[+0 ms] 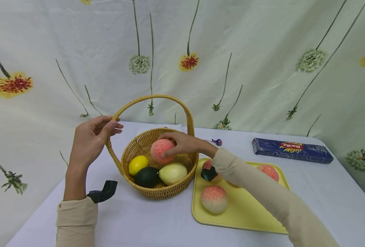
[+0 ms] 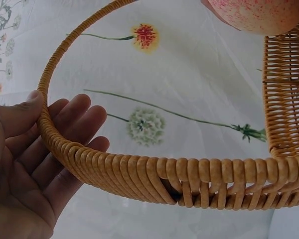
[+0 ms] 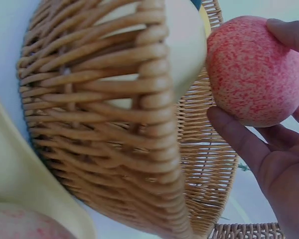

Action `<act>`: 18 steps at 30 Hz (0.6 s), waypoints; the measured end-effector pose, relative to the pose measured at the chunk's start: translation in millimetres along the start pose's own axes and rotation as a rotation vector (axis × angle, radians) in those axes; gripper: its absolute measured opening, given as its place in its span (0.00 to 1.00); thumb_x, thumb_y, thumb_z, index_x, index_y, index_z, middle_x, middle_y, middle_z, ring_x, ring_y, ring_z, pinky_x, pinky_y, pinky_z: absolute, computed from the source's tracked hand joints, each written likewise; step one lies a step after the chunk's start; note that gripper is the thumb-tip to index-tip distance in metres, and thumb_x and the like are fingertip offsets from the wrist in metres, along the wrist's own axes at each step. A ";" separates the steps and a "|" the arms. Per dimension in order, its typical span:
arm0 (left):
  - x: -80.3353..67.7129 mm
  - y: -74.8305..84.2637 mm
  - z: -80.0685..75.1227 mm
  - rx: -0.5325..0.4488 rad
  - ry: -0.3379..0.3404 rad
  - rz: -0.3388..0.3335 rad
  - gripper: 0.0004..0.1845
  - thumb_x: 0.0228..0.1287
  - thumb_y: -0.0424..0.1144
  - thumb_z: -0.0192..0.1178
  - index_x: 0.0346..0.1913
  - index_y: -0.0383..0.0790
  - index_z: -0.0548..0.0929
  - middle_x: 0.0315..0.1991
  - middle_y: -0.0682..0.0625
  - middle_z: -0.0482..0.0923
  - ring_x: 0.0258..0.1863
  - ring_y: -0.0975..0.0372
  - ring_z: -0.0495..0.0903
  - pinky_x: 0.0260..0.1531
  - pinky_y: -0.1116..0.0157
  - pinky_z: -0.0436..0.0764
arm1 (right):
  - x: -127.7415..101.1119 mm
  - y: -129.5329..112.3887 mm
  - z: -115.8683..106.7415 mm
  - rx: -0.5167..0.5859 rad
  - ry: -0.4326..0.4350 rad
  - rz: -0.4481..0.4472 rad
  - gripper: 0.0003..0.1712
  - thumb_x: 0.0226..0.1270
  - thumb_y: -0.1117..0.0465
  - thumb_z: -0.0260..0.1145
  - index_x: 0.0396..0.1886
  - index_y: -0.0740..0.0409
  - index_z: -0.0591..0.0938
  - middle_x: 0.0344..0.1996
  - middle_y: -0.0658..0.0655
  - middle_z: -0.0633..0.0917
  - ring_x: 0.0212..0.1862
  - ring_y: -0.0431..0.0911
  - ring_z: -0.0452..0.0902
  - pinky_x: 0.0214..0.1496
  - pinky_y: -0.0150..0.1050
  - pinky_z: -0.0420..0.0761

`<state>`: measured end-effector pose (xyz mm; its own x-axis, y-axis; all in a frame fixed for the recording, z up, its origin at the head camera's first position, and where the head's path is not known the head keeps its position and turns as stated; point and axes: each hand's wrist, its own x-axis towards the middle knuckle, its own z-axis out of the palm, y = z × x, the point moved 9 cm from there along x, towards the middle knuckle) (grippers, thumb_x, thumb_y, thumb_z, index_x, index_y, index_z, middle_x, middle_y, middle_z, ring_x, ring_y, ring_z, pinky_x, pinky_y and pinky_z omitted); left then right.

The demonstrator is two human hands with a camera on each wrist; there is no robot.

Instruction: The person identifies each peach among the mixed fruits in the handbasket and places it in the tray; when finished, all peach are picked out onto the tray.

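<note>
A wicker basket (image 1: 162, 193) with a tall arched handle stands on the white table. My left hand (image 1: 91, 139) holds the left side of that handle, thumb on one side and fingers on the other, as the left wrist view also shows. Over the basket's opening, my right hand (image 1: 184, 142) grips a pink peach (image 3: 256, 72) between thumb and fingers. Inside the basket lie a yellow lemon (image 1: 138, 164), a dark green avocado-like fruit (image 1: 146, 177) and a pale yellow-green, pear-shaped fruit (image 1: 173, 173).
Right of the basket, a yellow tray (image 1: 244, 219) bears several peaches, one peach (image 1: 214, 199) near its left edge; my right forearm hides part of it. Behind lie a blue Barilla box (image 1: 292, 150) and a wrapped lollipop (image 1: 218, 141). A flower-printed cloth hangs at the back.
</note>
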<state>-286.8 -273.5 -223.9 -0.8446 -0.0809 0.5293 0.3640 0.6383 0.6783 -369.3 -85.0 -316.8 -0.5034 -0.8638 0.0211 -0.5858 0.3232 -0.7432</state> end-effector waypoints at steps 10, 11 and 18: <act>1.1 1.6 1.6 -0.007 -0.004 -0.004 0.17 0.70 0.43 0.56 0.55 0.36 0.80 0.43 0.41 0.84 0.35 0.73 0.83 0.37 0.80 0.78 | -14.1 11.9 -7.1 0.019 0.099 0.035 0.32 0.60 0.52 0.68 0.63 0.51 0.70 0.56 0.53 0.76 0.50 0.43 0.77 0.48 0.37 0.80; 0.9 1.5 1.7 -0.005 -0.005 -0.005 0.17 0.70 0.43 0.56 0.55 0.36 0.80 0.43 0.41 0.84 0.35 0.73 0.83 0.37 0.80 0.78 | -15.1 12.5 -7.4 0.022 0.106 0.035 0.31 0.60 0.52 0.68 0.63 0.50 0.70 0.56 0.52 0.76 0.50 0.44 0.77 0.48 0.37 0.81; -0.2 1.3 -0.3 -0.005 0.000 0.001 0.17 0.70 0.42 0.55 0.54 0.35 0.80 0.43 0.40 0.84 0.35 0.75 0.82 0.36 0.80 0.79 | -23.8 13.0 -6.7 0.047 0.122 0.036 0.32 0.60 0.53 0.68 0.63 0.50 0.70 0.56 0.53 0.76 0.51 0.44 0.77 0.50 0.37 0.80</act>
<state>-286.1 -272.8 -223.0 -0.8442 -0.0803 0.5301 0.3668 0.6346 0.6802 -369.2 -57.6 -322.4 -0.5985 -0.7978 0.0732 -0.5373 0.3320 -0.7753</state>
